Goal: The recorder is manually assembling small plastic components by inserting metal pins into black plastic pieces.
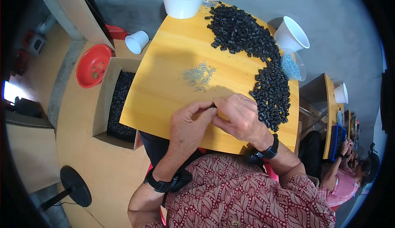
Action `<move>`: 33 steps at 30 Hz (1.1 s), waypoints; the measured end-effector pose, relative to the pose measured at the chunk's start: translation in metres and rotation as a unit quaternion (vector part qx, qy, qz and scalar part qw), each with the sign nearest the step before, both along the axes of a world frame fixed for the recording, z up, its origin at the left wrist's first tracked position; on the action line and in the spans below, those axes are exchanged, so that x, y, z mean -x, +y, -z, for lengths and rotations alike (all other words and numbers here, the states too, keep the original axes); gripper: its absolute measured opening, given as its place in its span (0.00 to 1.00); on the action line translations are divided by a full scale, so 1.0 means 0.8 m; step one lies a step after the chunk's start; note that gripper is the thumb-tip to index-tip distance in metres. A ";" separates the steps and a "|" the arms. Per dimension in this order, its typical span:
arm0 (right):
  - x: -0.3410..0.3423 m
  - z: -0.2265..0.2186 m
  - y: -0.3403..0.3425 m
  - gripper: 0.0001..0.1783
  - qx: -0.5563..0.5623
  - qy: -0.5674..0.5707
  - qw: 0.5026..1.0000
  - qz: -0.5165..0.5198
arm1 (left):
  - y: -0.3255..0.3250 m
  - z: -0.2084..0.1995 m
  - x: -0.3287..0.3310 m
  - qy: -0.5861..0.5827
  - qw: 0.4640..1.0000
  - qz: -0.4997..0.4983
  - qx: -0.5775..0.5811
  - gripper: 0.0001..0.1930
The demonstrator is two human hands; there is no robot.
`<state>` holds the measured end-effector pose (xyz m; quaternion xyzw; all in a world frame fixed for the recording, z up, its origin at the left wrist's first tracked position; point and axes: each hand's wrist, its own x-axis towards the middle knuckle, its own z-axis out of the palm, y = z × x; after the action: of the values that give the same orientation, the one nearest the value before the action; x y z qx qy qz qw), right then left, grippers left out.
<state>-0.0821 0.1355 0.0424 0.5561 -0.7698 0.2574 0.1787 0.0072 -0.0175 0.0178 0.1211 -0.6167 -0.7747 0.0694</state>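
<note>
Above the near part of the wooden table, my left hand point(191, 123) pinches a small black plastic piece point(213, 105) between thumb and fingertips. My right hand point(238, 115) meets it there, its fingers closed against the same spot; what lies in its pinch is hidden by the fingers. Just beyond the hands is a loose scatter of small silvery metal springs point(200, 75). Many small black plastic pieces point(242, 30) form a long curved heap from the table's far edge down its right side, ending close to my right wrist.
On the yellow table point(164, 55) stand a white tub point(184, 0) at the far edge and a white cup point(291, 34) at the right, by a clear cup of springs point(292, 67). Left on the floor are a cardboard box of black pieces point(122, 104) and a red basin point(92, 65). A co-worker point(343, 180) sits right.
</note>
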 end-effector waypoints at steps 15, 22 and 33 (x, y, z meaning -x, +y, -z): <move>0.102 -0.057 0.096 0.06 -0.034 0.036 0.974 0.222 | -0.214 0.000 -0.051 -0.167 0.827 -0.327 0.425 0.16; 0.155 -0.058 0.128 0.08 -0.046 -0.065 0.950 0.301 | -0.154 -0.022 -0.025 -0.070 0.946 -0.229 0.216 0.15; 0.186 -0.022 0.050 0.07 -0.133 -0.034 0.975 0.177 | -0.030 -0.019 -0.006 -0.019 0.999 0.026 0.026 0.09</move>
<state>-0.2307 0.1756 0.0599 0.4206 -0.8890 0.1358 0.1200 0.0120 -0.0418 0.0327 0.1173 -0.6411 -0.7573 0.0406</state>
